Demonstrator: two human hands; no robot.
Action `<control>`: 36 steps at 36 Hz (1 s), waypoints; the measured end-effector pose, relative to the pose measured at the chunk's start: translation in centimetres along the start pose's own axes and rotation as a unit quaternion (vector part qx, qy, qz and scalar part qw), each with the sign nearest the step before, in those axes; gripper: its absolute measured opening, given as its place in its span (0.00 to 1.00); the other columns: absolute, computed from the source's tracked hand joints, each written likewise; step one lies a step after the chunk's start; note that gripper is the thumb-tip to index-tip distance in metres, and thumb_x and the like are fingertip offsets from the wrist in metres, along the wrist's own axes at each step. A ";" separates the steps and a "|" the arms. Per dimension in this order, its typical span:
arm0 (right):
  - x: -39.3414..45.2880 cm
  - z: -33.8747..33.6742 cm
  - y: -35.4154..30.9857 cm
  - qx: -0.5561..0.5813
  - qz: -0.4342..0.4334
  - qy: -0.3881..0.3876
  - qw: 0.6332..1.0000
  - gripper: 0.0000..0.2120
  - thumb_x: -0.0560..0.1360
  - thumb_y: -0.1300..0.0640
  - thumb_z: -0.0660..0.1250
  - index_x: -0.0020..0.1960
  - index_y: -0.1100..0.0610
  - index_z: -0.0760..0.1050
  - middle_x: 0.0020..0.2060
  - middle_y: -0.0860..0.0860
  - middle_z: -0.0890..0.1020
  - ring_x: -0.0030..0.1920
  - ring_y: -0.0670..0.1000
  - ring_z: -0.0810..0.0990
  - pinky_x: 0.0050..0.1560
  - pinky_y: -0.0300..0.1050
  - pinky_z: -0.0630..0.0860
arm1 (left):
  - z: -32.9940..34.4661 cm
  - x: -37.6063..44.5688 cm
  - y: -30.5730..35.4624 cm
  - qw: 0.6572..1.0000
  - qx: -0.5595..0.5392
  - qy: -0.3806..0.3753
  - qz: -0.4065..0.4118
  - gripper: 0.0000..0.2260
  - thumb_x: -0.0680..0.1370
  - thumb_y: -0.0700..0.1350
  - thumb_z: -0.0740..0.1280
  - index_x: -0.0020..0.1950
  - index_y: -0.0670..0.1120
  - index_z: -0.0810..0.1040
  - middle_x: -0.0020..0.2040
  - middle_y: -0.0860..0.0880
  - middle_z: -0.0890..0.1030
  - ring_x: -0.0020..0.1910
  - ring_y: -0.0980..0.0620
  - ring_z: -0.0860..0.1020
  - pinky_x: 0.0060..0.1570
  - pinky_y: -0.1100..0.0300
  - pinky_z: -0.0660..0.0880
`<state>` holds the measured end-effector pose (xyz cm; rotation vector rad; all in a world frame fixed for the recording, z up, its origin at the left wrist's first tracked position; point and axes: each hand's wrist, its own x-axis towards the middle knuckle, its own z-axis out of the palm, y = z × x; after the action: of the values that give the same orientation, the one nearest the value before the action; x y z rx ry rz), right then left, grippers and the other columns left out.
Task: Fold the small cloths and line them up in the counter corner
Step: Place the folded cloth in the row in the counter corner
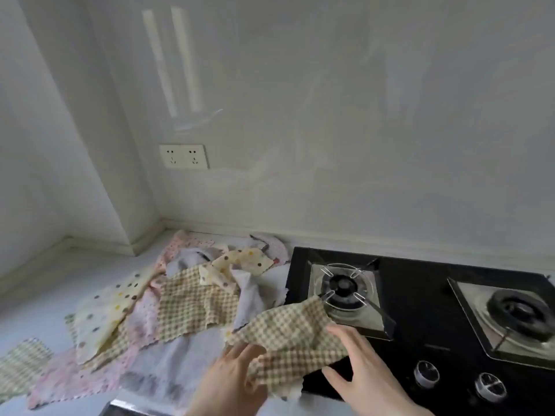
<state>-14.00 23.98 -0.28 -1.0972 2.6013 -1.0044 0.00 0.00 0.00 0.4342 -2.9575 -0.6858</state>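
Black gas hob point(420, 301) with two knobs point(426, 374), double wall socket point(183, 157) behind

Two hands are seen: the left hand point(231, 376) and the right hand point(357, 367). One stove point(420, 310) is counted, with two burners point(342, 285) point(519, 310) and two knobs point(426, 374) point(489, 385). One double socket point(183, 156) is fitted on the wall. Three checked cloths point(288, 334) point(195, 301) point(21, 364) and two dotted cloths point(108, 304) point(240, 262) are counted. The pink and white cloths in the heap overlap, so their number cannot be told.
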 end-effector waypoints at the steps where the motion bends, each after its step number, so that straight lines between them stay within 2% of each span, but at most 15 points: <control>1: 0.1 1.3 1.5 0.015 -0.021 0.010 1.000 0.30 0.75 0.37 0.64 0.73 0.35 0.57 0.70 0.27 0.59 0.71 0.29 0.57 0.63 0.24 0.59 | 1.6 0.6 -0.5 1.000 -0.006 -0.013 0.006 0.32 0.70 0.66 0.59 0.74 0.63 0.64 0.70 0.63 0.66 0.71 0.58 0.65 0.65 0.65 0.67; 3: 0.2 4.2 4.6 -0.010 -0.020 0.024 0.999 0.29 0.74 0.37 0.64 0.72 0.34 0.58 0.69 0.27 0.61 0.69 0.30 0.61 0.66 0.30 0.63 | 5.2 1.2 -1.7 1.000 -0.004 0.005 -0.006 0.36 0.68 0.69 0.60 0.75 0.60 0.62 0.69 0.60 0.65 0.71 0.56 0.65 0.64 0.62 0.68; 6: -0.6 7.8 7.4 -0.076 -0.064 0.027 0.995 0.23 0.72 0.40 0.64 0.67 0.37 0.68 0.60 0.31 0.72 0.61 0.35 0.72 0.59 0.36 0.73 | 10.0 1.1 -3.5 0.997 -0.001 0.081 0.007 0.36 0.66 0.69 0.67 0.72 0.60 0.68 0.63 0.62 0.72 0.63 0.60 0.67 0.53 0.60 0.72; 8: -1.1 9.1 8.2 -0.111 -0.105 0.046 0.987 0.21 0.74 0.41 0.63 0.67 0.38 0.70 0.58 0.32 0.72 0.61 0.35 0.72 0.60 0.36 0.72 | 11.8 0.5 -3.5 0.991 0.025 0.129 0.028 0.34 0.67 0.71 0.65 0.72 0.63 0.67 0.61 0.65 0.70 0.62 0.63 0.66 0.54 0.61 0.70; 10: -1.1 9.2 8.4 -0.114 -0.110 0.076 0.985 0.23 0.77 0.39 0.57 0.71 0.37 0.66 0.60 0.31 0.69 0.64 0.35 0.67 0.63 0.35 0.66 | 12.9 0.3 -3.3 0.985 0.016 0.171 0.028 0.29 0.70 0.69 0.63 0.70 0.65 0.66 0.61 0.68 0.67 0.64 0.64 0.66 0.59 0.61 0.66; 12: -1.4 9.5 8.9 -0.141 -0.116 0.103 0.978 0.25 0.78 0.37 0.53 0.74 0.37 0.61 0.60 0.31 0.67 0.66 0.37 0.63 0.65 0.37 0.62 | 13.6 -0.2 -3.0 0.977 0.013 0.210 0.046 0.24 0.72 0.66 0.62 0.67 0.65 0.68 0.59 0.68 0.69 0.62 0.64 0.68 0.59 0.62 0.67; 15: -1.9 9.3 8.4 -0.158 -0.099 0.108 0.976 0.25 0.79 0.37 0.53 0.75 0.39 0.60 0.56 0.33 0.67 0.60 0.41 0.67 0.64 0.41 0.63 | 13.4 -1.0 -2.3 0.979 0.002 0.203 0.030 0.22 0.75 0.62 0.65 0.67 0.65 0.64 0.61 0.69 0.67 0.62 0.63 0.68 0.62 0.62 0.66; 18: -2.4 9.3 8.6 -0.178 -0.079 0.123 0.973 0.22 0.79 0.39 0.56 0.72 0.39 0.65 0.55 0.36 0.71 0.58 0.45 0.69 0.62 0.44 0.64 | 13.4 -1.3 -1.8 0.980 0.033 0.198 0.015 0.25 0.77 0.58 0.66 0.72 0.63 0.62 0.66 0.63 0.68 0.67 0.58 0.67 0.68 0.58 0.61; 23: -3.5 9.4 8.6 -0.186 -0.044 0.156 0.969 0.14 0.78 0.40 0.59 0.61 0.41 0.74 0.55 0.41 0.76 0.56 0.49 0.73 0.57 0.48 0.65 | 12.9 -1.9 -0.6 0.971 0.145 0.190 0.019 0.25 0.74 0.57 0.63 0.72 0.61 0.66 0.67 0.57 0.69 0.69 0.51 0.67 0.69 0.53 0.60; 26: -4.9 9.2 8.0 -0.181 -0.013 0.146 0.973 0.11 0.80 0.44 0.61 0.60 0.42 0.75 0.57 0.42 0.77 0.58 0.50 0.74 0.56 0.48 0.64 | 12.0 -2.6 1.2 0.969 0.193 0.146 0.042 0.27 0.73 0.48 0.63 0.72 0.57 0.69 0.70 0.55 0.67 0.70 0.50 0.64 0.71 0.51 0.60; 28: -6.0 8.6 7.5 -0.174 0.013 0.130 0.976 0.10 0.80 0.47 0.62 0.60 0.42 0.74 0.58 0.42 0.77 0.60 0.50 0.73 0.57 0.48 0.64 | 11.5 -3.2 3.0 0.970 0.195 0.136 0.056 0.21 0.73 0.44 0.64 0.65 0.54 0.73 0.69 0.55 0.68 0.69 0.50 0.66 0.70 0.52 0.61; 31: -7.7 7.2 6.5 -0.158 0.025 0.124 0.979 0.10 0.79 0.52 0.63 0.59 0.42 0.75 0.58 0.43 0.77 0.61 0.50 0.75 0.59 0.49 0.65 | 10.3 -4.2 5.8 0.969 0.188 0.150 0.054 0.06 0.73 0.43 0.66 0.47 0.53 0.73 0.61 0.55 0.71 0.60 0.51 0.70 0.63 0.54 0.66; 35: -9.5 3.1 4.5 -0.089 0.003 0.171 0.981 0.09 0.79 0.54 0.63 0.54 0.42 0.78 0.54 0.42 0.79 0.57 0.48 0.78 0.59 0.48 0.68 | 7.6 -5.4 9.0 0.973 0.136 0.179 0.057 0.06 0.72 0.42 0.67 0.39 0.53 0.73 0.48 0.56 0.77 0.45 0.53 0.72 0.45 0.58 0.68; 36: -10.0 2.0 4.0 -0.083 -0.003 0.182 0.980 0.09 0.80 0.54 0.63 0.53 0.42 0.79 0.53 0.41 0.79 0.56 0.47 0.79 0.59 0.48 0.68 | 6.9 -5.7 9.8 0.975 0.113 0.182 0.059 0.07 0.72 0.43 0.68 0.38 0.53 0.73 0.45 0.56 0.79 0.43 0.53 0.74 0.45 0.58 0.68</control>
<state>-8.41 31.78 -5.49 -1.0406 3.0214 -1.0952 2.05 12.93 -1.91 0.3505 -2.6880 -0.2238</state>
